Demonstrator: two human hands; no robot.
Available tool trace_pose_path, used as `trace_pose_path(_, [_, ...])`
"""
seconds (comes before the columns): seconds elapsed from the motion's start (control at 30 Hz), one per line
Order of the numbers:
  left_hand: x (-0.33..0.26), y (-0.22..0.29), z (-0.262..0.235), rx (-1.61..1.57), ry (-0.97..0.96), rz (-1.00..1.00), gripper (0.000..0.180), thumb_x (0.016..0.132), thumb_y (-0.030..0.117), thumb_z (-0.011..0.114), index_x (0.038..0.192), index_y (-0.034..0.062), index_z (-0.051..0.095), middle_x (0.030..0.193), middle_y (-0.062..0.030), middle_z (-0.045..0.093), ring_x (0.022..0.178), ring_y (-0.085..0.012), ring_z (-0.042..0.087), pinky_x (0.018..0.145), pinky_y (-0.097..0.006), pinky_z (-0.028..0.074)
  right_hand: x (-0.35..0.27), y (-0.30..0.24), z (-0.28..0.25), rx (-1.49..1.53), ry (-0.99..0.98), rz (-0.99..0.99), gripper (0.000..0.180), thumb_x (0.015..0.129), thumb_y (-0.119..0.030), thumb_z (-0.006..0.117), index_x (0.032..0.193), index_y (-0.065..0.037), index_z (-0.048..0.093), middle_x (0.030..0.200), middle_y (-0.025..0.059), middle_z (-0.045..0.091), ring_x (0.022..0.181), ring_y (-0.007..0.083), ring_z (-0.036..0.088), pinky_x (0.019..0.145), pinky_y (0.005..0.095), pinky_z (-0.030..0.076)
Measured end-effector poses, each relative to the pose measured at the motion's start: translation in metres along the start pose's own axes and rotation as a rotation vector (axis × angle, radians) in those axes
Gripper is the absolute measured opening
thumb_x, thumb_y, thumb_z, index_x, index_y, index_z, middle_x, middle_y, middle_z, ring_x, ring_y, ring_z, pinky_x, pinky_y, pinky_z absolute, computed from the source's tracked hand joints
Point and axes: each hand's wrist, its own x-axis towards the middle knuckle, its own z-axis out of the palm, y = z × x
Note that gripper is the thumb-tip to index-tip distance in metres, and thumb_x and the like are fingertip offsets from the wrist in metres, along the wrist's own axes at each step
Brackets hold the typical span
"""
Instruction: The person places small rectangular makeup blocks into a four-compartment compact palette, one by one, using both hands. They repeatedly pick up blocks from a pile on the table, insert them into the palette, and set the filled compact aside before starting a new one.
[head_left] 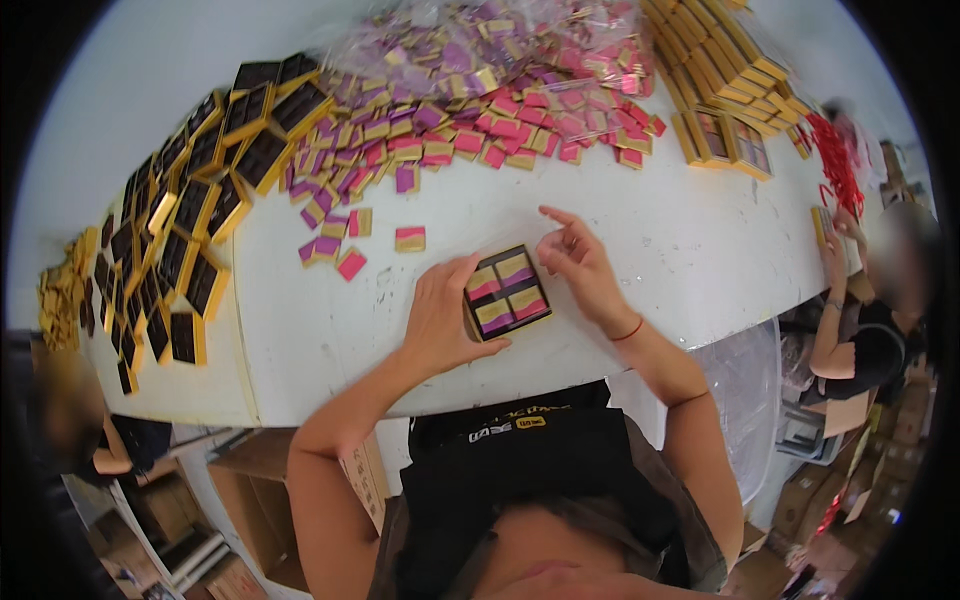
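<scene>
My left hand [440, 312] grips the left side of a small gold-edged box [507, 292], thumb along its near edge. Dark dividers split the box into compartments, which hold small wrapped squares in gold with pink or purple. To the right of the box, my right hand [580, 262] is apart from it, index finger stretched out and the others partly curled; nothing shows in it. A pink-and-gold wrapped square [410, 239] lies alone beyond my left hand. Several more, such as a pink one [351, 265], lie to its left.
A big heap of wrapped squares [470, 130] lies at the far side, with clear plastic bags [440, 50]. Open dark boxes [190, 225] are piled at left. Filled boxes [725, 60] stack at far right, near red ribbons [832, 155]. A co-worker [850, 340] works at right, another person at left.
</scene>
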Motion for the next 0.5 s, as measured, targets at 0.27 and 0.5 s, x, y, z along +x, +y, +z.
trace_pose_path(0.27, [-0.004,-0.004,0.011,-0.082,0.132,0.062,0.128,0.055,0.037,0.095,0.154,0.0029,0.021,0.151,-0.0253,0.033,0.132,-0.0419,0.041,0.110,-0.051,0.036,-0.014,0.023,0.026,-0.352,-0.062,-0.289,0.058,0.094,-0.001,0.058,0.149,-0.004,0.040,0.147,0.0167,0.044,0.136,0.0274,0.045,0.109,0.0358,0.041])
trace_pose_path(0.5, [-0.005,-0.009,-0.007,-0.229,-0.101,-0.002,0.124,0.061,0.047,0.091,0.154,0.0042,0.022,0.157,-0.0212,0.028,0.142,-0.0389,0.033,0.116,-0.052,0.030,-0.015,0.006,0.024,-0.759,-0.175,-0.386,0.050,0.092,-0.003,0.062,0.141,-0.009,0.054,0.145,0.0196,0.044,0.128,0.0362,0.050,0.107,0.0427,0.043])
